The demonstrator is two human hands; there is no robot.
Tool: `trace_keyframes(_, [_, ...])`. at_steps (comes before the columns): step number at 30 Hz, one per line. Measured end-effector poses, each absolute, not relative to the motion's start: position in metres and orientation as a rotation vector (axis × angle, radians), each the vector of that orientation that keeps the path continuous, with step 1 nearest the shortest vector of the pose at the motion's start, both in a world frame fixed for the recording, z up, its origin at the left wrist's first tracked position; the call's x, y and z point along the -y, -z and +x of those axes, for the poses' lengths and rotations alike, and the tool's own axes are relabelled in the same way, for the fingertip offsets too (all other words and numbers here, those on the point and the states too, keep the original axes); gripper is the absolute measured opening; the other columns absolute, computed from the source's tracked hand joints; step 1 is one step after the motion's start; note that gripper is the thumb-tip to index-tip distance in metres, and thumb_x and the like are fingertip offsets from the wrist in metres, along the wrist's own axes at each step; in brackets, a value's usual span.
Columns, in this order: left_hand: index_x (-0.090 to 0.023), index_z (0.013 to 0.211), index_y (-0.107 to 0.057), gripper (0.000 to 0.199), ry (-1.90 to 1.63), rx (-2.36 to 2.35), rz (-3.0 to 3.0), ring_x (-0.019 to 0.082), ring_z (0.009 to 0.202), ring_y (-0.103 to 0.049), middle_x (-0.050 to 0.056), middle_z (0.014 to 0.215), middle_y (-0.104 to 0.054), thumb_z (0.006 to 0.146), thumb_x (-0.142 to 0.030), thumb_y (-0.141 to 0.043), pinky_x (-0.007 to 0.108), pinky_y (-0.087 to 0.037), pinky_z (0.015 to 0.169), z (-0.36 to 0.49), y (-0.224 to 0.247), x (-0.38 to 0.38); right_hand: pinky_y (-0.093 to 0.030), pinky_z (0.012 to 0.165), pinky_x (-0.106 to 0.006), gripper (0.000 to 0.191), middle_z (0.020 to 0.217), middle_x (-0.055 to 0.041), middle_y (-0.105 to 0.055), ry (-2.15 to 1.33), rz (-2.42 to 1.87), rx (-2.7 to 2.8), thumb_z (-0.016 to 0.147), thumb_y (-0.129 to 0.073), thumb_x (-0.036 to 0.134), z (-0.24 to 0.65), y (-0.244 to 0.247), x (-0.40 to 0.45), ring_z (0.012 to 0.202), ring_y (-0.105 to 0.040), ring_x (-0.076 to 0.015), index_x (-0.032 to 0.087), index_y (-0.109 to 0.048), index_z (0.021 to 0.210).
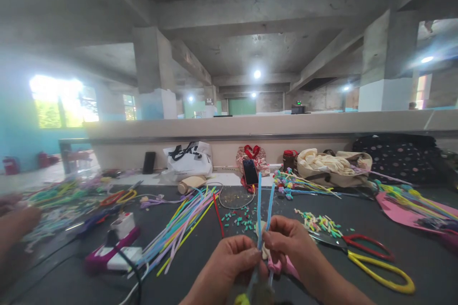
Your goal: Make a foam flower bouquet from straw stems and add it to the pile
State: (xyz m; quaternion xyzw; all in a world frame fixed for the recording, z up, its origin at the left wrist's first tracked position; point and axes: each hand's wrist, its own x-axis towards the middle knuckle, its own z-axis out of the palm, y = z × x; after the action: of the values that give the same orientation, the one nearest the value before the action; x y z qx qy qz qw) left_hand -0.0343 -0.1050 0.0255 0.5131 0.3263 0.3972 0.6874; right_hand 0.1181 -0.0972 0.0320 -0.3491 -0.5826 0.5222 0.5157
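My left hand point(234, 259) is closed, its thumb and fingers pinching a light-blue pipe cleaner point(259, 205) that stands upright. Close beside it my right hand point(291, 240), also closed, grips a second blue upright length point(271, 205), leaning slightly right. Whether the two lengths are one bent pipe cleaner is hidden by my fingers. Something pink point(291, 267) shows under my right hand, and a blurred yellow bit point(242, 299) lies below my left. To the left spreads a bundle of pastel pipe cleaners point(182, 233), with a red pipe cleaner point(218, 217) at its edge.
Scissors with red and yellow handles point(381, 276) lie at right, near cut pieces point(322, 223). A purple power strip point(114, 250) with cables sits at left. Another person's blurred hand point(17, 226) is at far left. Bags point(189, 159) and a phone point(250, 171) line the back.
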Motion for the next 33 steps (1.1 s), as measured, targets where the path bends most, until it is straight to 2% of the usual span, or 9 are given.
trace_keyframes(5, [-0.011,0.054,-0.056,0.026,-0.891,-0.644,0.994,0.008,0.041,-0.047,0.002,0.05,-0.059,0.057,-0.035,-0.068,0.019,-0.032,0.043,-0.034,-0.018,0.101,-0.026,0.029,-0.016,0.017,0.037,0.006,-0.049,-1.307,-0.828,1.296,0.057,-0.064,0.028,0.118,-0.029,0.097,0.029,-0.04,-0.0051,0.013,-0.057,0.06])
trace_keyframes(9, [-0.012,0.054,-0.056,0.023,-0.888,-0.619,0.939,0.007,0.038,-0.047,0.0,0.047,-0.056,0.058,-0.032,-0.068,0.017,-0.031,0.04,-0.034,-0.021,0.103,-0.027,0.03,-0.016,0.015,0.039,0.0062,-0.049,-1.325,-0.825,1.278,0.057,-0.064,0.026,0.118,-0.027,0.096,0.03,-0.04,-0.005,0.013,-0.057,0.059])
trace_keyframes(15, [-0.01,0.064,-0.06,0.02,-0.817,-0.613,0.974,0.008,0.04,-0.049,0.003,0.051,-0.06,0.066,-0.03,-0.06,0.016,-0.033,0.038,-0.034,-0.037,0.11,-0.025,0.031,-0.015,0.011,0.039,0.0055,-0.049,-1.206,-0.876,1.323,0.058,-0.059,0.022,0.119,-0.029,0.095,0.03,-0.038,-0.0036,0.012,-0.057,0.058])
trace_keyframes(18, [-0.009,0.066,-0.062,0.019,-0.805,-0.587,0.952,0.009,0.045,-0.052,0.005,0.054,-0.061,0.068,-0.026,-0.057,0.017,-0.037,0.043,-0.034,-0.04,0.111,-0.025,0.031,-0.015,0.012,0.041,0.005,-0.05,-1.199,-0.902,1.35,0.059,-0.059,0.024,0.119,-0.03,0.094,0.031,-0.04,-0.0042,0.012,-0.056,0.058])
trace_keyframes(21, [-0.008,0.07,-0.063,0.013,-0.822,-0.614,0.929,0.01,0.047,-0.054,0.004,0.054,-0.062,0.065,-0.02,-0.059,0.018,-0.039,0.048,-0.036,-0.036,0.109,-0.025,0.031,-0.015,0.015,0.04,0.0055,-0.049,-1.184,-0.899,1.371,0.059,-0.06,0.026,0.119,-0.032,0.093,0.03,-0.039,-0.0042,0.012,-0.056,0.058])
trace_keyframes(24, [-0.009,0.069,-0.062,0.012,-0.841,-0.677,0.958,0.009,0.044,-0.053,0.004,0.054,-0.062,0.06,-0.017,-0.064,0.017,-0.037,0.045,-0.039,-0.029,0.105,-0.024,0.031,-0.016,0.014,0.038,0.0058,-0.048,-1.183,-0.894,1.365,0.058,-0.06,0.026,0.119,-0.032,0.093,0.03,-0.039,-0.0046,0.012,-0.056,0.058])
trace_keyframes(29, [-0.012,0.057,-0.058,0.015,-0.899,-0.745,0.984,0.008,0.04,-0.05,0.002,0.05,-0.062,0.055,-0.021,-0.07,0.016,-0.034,0.041,-0.041,-0.023,0.1,-0.025,0.031,-0.016,0.018,0.041,0.0052,-0.049,-1.204,-0.888,1.341,0.057,-0.063,0.029,0.118,-0.031,0.092,0.031,-0.039,-0.0042,0.012,-0.057,0.058])
trace_keyframes(33, [-0.013,0.056,-0.058,0.018,-0.911,-0.748,0.951,0.007,0.039,-0.049,0.001,0.049,-0.061,0.056,-0.026,-0.07,0.016,-0.032,0.038,-0.042,-0.022,0.096,-0.024,0.031,-0.016,0.024,0.038,0.0054,-0.048,-1.203,-0.869,1.305,0.057,-0.066,0.035,0.117,-0.027,0.091,0.031,-0.039,-0.0044,0.013,-0.057,0.058])
